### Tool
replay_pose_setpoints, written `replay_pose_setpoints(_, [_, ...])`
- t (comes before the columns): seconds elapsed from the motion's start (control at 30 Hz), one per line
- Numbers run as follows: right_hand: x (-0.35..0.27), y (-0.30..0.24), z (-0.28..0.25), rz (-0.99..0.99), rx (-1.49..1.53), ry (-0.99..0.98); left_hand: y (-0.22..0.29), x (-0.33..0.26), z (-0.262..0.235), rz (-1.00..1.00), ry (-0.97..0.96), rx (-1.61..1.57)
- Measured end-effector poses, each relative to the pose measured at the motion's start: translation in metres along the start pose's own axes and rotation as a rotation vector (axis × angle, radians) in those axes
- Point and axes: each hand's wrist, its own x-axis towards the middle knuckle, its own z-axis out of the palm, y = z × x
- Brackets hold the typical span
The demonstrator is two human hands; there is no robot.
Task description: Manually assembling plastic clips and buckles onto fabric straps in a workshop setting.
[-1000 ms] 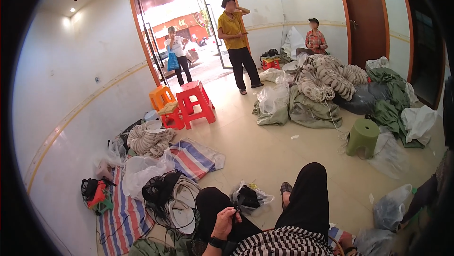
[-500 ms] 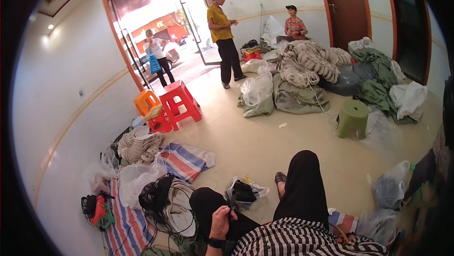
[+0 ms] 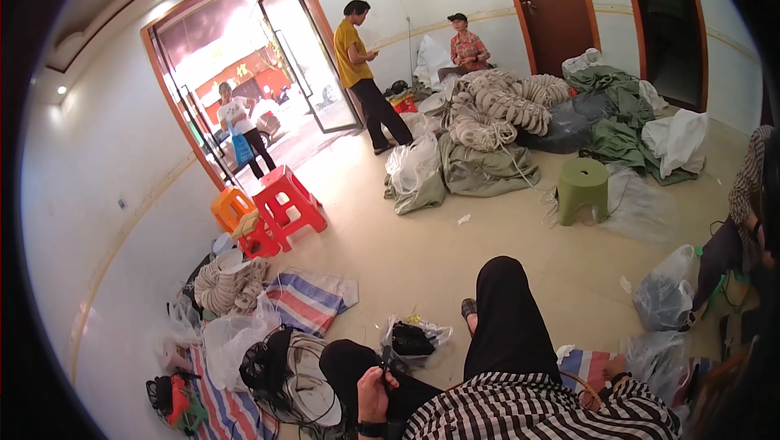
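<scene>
Above my left thigh, my left hand (image 3: 374,394) is closed with a dark band at its wrist. A small, slim black object (image 3: 386,356) sticks up from its fingers; its kind is too small to make out. My right arm, in a black-and-white striped sleeve (image 3: 630,399), reaches out to the right. At its end my right hand (image 3: 615,375) shows only in part, low beside a striped sheet, and its fingers are not clear. On the floor past my left hand lies an open clear plastic bag (image 3: 431,333) with black items (image 3: 413,340) in it.
Coiled pale rope (image 3: 231,284), striped sheeting (image 3: 313,300) and black cords (image 3: 268,363) lie at left. Red (image 3: 286,204) and orange (image 3: 231,208) stools stand behind. A green stool (image 3: 582,190) is near a large rope pile (image 3: 496,103). Several people are around; another's striped sleeve (image 3: 746,184) shows at right.
My view has turned, so the room sits further left and tilted. My right hand now partly shows at the right. The person by the doorway has lowered a hand from the head.
</scene>
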Motion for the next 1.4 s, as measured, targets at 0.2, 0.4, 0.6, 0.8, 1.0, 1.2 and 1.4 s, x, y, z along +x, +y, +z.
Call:
replay_pose_setpoints(0.2, [-0.093, -0.079, 0.057, 0.023, 0.205, -0.011, -0.011, 0.005, 0.029, 0.017, 0.014, 0.102])
replay_pose_setpoints(0.4, [-0.124, -0.231, 0.082, -0.158, 0.332, -0.192, 0.003, -0.007, 0.047, 0.124, 0.077, 0.155])
replay_pose_setpoints(0.6, [-0.165, -0.400, 0.087, -0.537, 0.368, -0.289, 0.022, -0.012, 0.088, 0.177, 0.030, 0.230])
replay_pose_setpoints(0.8, [-0.311, -0.506, 0.119, -0.846, 0.331, -0.675, 0.032, -0.034, 0.109, 0.179, -0.002, 0.237])
replay_pose_setpoints(1.0, [-0.412, -0.534, 0.162, -0.994, 0.157, -1.072, 0.047, -0.040, 0.135, 0.270, -0.020, 0.445])
replay_pose_setpoints(1.2, [-0.451, -0.522, 0.199, -0.967, 0.138, -1.315, 0.046, -0.047, 0.152, 0.198, -0.069, 0.250])
replay_pose_setpoints(1.4, [-0.455, -0.516, 0.203, -0.845, 0.172, -1.329, 0.036, -0.043, 0.148, 0.149, -0.070, 0.220])
